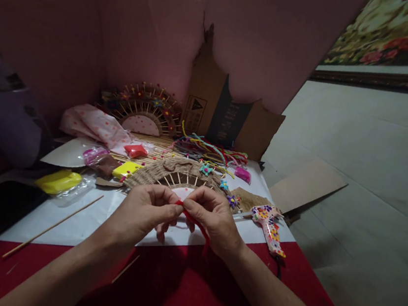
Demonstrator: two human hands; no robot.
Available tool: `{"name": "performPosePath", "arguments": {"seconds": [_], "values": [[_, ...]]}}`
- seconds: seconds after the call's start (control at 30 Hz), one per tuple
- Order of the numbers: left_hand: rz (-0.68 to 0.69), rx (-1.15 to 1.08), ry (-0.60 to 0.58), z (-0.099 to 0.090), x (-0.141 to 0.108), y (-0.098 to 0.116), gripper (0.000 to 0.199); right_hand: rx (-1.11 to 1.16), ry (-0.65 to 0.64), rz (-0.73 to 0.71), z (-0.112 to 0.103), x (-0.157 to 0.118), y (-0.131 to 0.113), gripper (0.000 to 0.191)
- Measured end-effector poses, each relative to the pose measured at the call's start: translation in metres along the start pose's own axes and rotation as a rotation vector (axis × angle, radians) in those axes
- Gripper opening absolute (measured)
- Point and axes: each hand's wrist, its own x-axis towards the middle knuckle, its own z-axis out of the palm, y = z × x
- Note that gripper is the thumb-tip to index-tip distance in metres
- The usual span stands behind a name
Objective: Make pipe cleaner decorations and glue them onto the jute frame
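A red pipe cleaner point(200, 227) is pinched between my two hands, its free end hanging down past the right palm. My left hand point(150, 208) grips one end between thumb and forefinger. Right beside it, my right hand point(213, 218) pinches the same strip, the fingertips of both hands almost touching. Just behind them lies a half-round woven twine piece point(149, 173) with thin stick ribs. Along its right side sit a turquoise flower point(205, 169), a blue flower point(224, 185) and a purple flower point(233, 201).
A flower-patterned glue gun point(267, 225) lies at the right. Colored pipe cleaners point(219, 150) are heaped behind, before torn cardboard point(210, 99). Another decorated half-round piece point(145, 111) leans on the wall. Yellow clay point(58, 182) and a thin stick point(53, 226) are at the left.
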Motion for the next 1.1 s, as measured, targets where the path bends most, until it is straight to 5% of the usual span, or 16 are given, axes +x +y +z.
{"name": "performPosePath", "arguments": {"seconds": [0.27, 0.87, 0.97, 1.1], "values": [[-0.085, 0.095, -0.065, -0.0006, 0.0002, -0.0003, 0.018, 0.005, 0.014, 0.024, -0.0019, 0.0, 0.0008, 0.017], [-0.023, 0.015, -0.024, 0.0013, 0.0024, -0.0049, 0.016, -0.016, 0.091, -0.012, 0.002, -0.0001, 0.0005, 0.021], [0.087, 0.065, 0.008, 0.0013, 0.0007, -0.0042, 0.017, 0.037, 0.122, 0.014, 0.0011, 0.0003, 0.0, 0.021], [0.415, 0.353, 0.09, 0.0017, -0.0028, -0.0069, 0.013, 0.133, 0.08, 0.076, -0.0003, 0.0006, -0.0004, 0.02]]}}
